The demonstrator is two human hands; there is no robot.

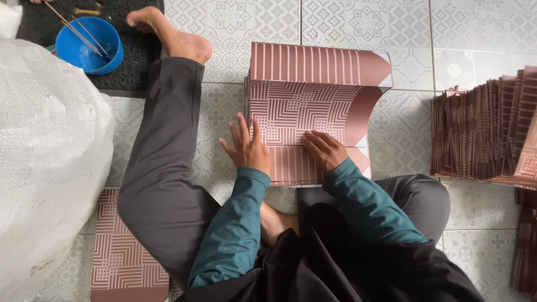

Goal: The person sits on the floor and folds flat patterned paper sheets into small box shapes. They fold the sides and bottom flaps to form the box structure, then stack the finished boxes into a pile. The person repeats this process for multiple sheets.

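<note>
A flat, unfolded brown cardboard sheet with white line patterns lies on top of a stack of like sheets on the tiled floor before me. My left hand lies flat with fingers spread on the sheet's left edge. My right hand presses with bent fingers on the sheet's lower middle, near a fold line. Both arms wear teal sleeves. I sit on the floor, my left leg in grey trousers stretched out to the left of the stack.
A row of folded brown cardboard pieces stands at the right. A big white woven sack fills the left. A blue bowl with thin sticks sits on a dark mat at top left. Another patterned sheet lies under my leg.
</note>
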